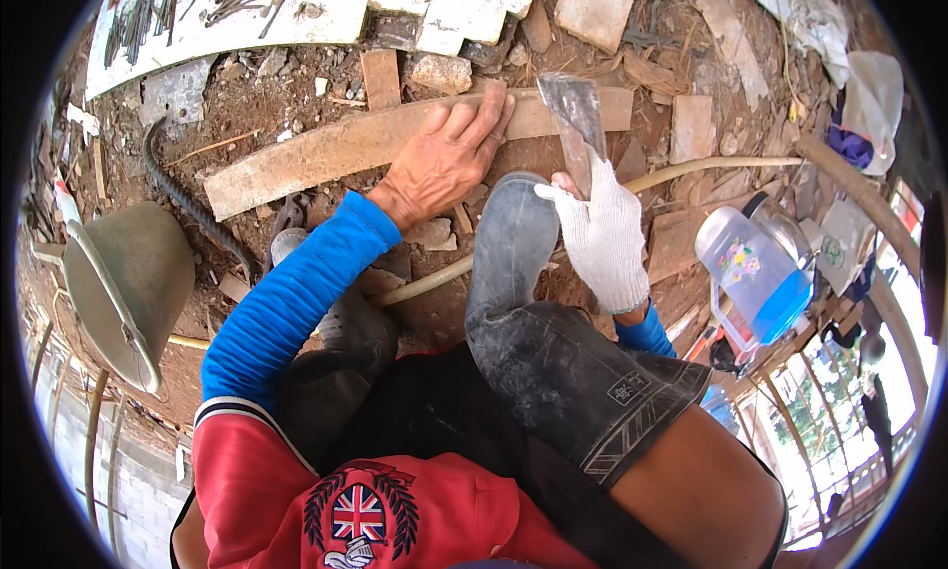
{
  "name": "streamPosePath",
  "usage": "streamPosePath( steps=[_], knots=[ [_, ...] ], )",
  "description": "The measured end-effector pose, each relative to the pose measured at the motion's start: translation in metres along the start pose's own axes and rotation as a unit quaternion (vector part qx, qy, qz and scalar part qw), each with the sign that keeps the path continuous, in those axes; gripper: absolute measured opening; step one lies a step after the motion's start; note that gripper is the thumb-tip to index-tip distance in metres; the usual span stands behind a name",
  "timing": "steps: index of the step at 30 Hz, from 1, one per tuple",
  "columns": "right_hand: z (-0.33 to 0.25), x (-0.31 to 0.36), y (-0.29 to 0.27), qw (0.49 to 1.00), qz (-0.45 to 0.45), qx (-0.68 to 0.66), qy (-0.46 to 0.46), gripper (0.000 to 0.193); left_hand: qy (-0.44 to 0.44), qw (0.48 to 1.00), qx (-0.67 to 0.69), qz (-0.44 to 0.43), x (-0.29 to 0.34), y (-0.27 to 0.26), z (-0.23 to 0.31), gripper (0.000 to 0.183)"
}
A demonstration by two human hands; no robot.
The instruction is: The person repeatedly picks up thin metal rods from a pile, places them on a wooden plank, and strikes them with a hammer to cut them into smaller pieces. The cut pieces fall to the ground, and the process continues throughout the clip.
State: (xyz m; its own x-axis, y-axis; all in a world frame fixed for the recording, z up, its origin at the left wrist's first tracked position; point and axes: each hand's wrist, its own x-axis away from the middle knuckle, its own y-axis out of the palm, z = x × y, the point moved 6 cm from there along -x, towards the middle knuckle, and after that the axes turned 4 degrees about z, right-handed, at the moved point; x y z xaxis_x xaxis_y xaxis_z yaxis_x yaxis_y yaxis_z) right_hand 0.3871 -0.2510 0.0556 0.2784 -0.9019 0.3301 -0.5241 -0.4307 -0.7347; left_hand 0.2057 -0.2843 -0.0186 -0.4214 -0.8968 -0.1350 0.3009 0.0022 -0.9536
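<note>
A long wooden board [306, 164] lies across the ground in front of me. My bare left hand [449, 154] is closed on it near its middle, fingertips bent over the far edge. In a white knit glove, my right hand [600, 235] is shut on a broad, cleaver-like metal blade [575, 120]. The blade points away from me, its wide end over the right part of the board. What the gloved fingers grip lower down is hidden. A small wood block [381, 79] touches the board's far edge.
To the left stands a worn bucket [138, 283] with a handle, beside a curved dark bar [188, 194]. A clear plastic jug [750, 273] with a blue part is at the right. Metal rods [143, 26] lie on a white sheet [316, 21]. A thin pole [691, 169] crosses the rubble.
</note>
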Motion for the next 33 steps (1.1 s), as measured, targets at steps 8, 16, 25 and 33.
streamPosePath(
  steps=[8,16,25,33],
  knots=[
    [0.011,-0.004,0.008,1.000,0.001,-0.019,0.013,0.045,-0.001,1.000,0.000,0.012,0.002,0.004,0.001,0.066],
    [0.021,-0.003,0.012,1.000,-0.003,0.020,0.019,0.047,-0.005,1.000,0.009,0.008,0.000,-0.001,0.002,0.064],
    [0.006,-0.007,0.014,0.993,0.014,0.095,-0.062,0.039,-0.012,1.000,0.008,-0.008,-0.001,-0.002,-0.002,0.066],
    [-0.010,0.002,-0.007,0.999,0.048,0.011,-0.017,0.041,-0.015,0.999,0.033,0.004,0.000,-0.001,-0.002,0.067]
  ],
)
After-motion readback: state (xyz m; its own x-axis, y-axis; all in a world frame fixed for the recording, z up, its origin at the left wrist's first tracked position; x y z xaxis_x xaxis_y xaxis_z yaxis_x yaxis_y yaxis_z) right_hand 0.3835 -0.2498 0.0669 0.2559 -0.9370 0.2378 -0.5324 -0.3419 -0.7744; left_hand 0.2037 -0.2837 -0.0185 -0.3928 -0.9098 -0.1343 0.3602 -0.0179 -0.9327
